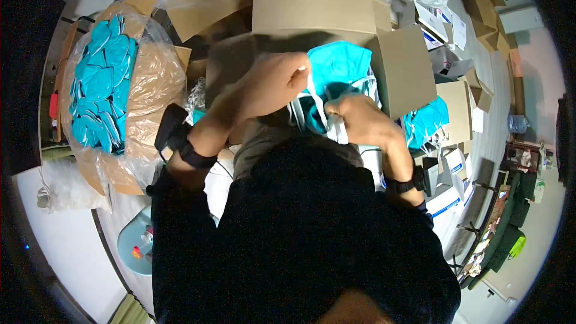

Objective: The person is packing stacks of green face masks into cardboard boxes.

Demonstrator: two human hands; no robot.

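Observation:
Over an open cardboard box (403, 63) in front of me, a teal cloth piece (339, 65) with white straps hangs between my hands. My left hand (279, 79) is closed, its fingertips pinching a white strap at the piece's left side. Lower and to the right, my right hand (359, 119) is closed around the white straps and the cloth's lower part. What its inner fingers grip is hidden. More teal cloth shows in shadow below, between the hands. Both wrists wear dark bands.
A plastic-lined carton (150, 78) at left holds a pile of teal pieces (102, 78) with white edges. More teal cloth with straps (427, 121) fills a box at right. White-and-blue packets (441, 27) and cartons lie beyond. A pale blue basin (133, 241) stands at lower left.

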